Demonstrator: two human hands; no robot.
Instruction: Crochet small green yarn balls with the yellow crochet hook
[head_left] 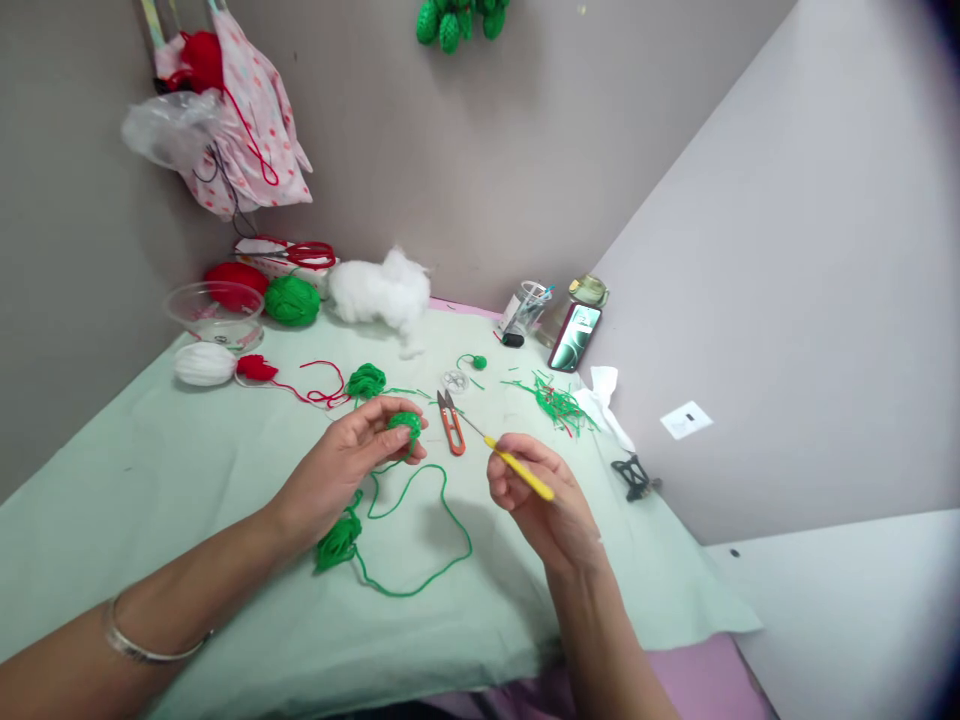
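A: Over the cloth (112, 480), how are our hands set?

B: Our right hand (546, 520) pinches the hook (517, 468) by its yellow handle; our left hand (356, 445) pinches the green piece (405, 424)

A: Which way does the piece lie from the hook?

B: To its left, with a gap between; the hook's long axis runs from near right to far left, our left hand nearer the piece

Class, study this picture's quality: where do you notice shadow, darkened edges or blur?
Head view: a soft shadow on the pale green cloth beside the right hand; head view: a dark curve along the far right edge; head view: slight smearing around that hand's wrist.
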